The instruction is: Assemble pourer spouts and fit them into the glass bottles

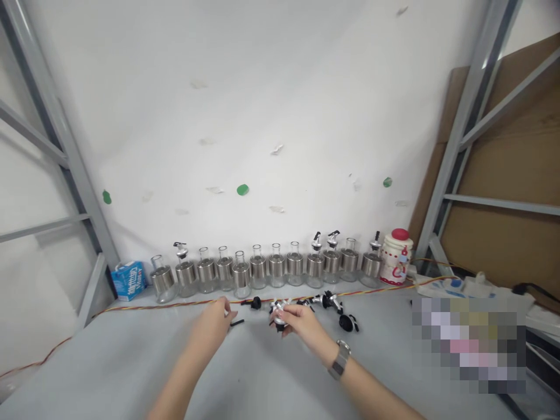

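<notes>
My right hand (304, 326), with a watch on its wrist, is closed around a silver and black bottle pourer (280, 324) above the table. My left hand (212, 322) has its fingers pinched together; what is between them, if anything, is hidden. A thin black stick (237, 322) is right beside the left fingertips, and I cannot tell whether they touch it. Loose pourers lie near the right hand: one black pourer (256, 303) between the hands, a silver one (335, 303) and another black-based one (346, 322) to the right.
Several glass bottles with metal sleeves (241, 273) stand in a row along the wall, a few topped with pourers (181, 251). A blue carton (128, 281) stands at the left end, a red-lidded jar (396, 256) at the right. A twisted cable (192, 304) crosses before the bottles; power strips (476, 286) lie right.
</notes>
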Motion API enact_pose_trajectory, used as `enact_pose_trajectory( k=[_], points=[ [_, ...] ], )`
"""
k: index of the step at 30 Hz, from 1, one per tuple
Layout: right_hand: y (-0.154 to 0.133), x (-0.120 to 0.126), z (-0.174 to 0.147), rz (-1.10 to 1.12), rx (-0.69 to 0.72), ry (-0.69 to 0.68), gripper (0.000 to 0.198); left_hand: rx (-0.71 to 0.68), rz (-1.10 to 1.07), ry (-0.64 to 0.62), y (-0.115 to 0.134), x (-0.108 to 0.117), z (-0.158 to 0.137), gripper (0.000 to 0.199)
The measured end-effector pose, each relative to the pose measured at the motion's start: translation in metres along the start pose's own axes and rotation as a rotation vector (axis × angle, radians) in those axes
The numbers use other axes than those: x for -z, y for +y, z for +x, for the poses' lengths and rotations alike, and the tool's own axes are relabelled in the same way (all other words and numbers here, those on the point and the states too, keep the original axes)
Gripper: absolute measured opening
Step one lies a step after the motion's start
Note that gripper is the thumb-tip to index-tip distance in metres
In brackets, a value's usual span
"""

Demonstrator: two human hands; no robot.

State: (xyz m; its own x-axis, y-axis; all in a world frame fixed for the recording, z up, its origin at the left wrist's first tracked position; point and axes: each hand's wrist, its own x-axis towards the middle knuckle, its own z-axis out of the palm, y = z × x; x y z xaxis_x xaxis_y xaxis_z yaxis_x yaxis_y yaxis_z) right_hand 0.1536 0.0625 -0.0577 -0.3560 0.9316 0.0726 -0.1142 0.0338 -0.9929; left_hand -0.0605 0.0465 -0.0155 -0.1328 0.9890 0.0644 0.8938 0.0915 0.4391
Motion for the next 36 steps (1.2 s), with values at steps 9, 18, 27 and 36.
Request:
enact_pose_trajectory(
  k=[9, 18, 27, 36],
  points=[
    [0.005, 0.0, 0.001, 0.034, -0.047, 0.035, 0.034, -0.167, 0.174, 0.028, 0.017, -0.021, -0.008, 0.02],
    [-0.001, -0.001, -0.001, 0.159, -0.043, 0.181, 0.037, -0.154, 0.334, 0.128, 0.011, -0.042, -0.007, 0.028],
    [0.015, -0.003, 0.004, 0.024, 0.003, 0.197, 0.046, -0.22, 0.262, 0.111, 0.01, -0.047, -0.003, 0.025],
    [0.008, 0.003, 0.0, -0.423, 0.239, 0.441, 0.028, -0.396, -0.604, -0.272, 0.036, -0.041, -0.016, 0.012]
  ],
)
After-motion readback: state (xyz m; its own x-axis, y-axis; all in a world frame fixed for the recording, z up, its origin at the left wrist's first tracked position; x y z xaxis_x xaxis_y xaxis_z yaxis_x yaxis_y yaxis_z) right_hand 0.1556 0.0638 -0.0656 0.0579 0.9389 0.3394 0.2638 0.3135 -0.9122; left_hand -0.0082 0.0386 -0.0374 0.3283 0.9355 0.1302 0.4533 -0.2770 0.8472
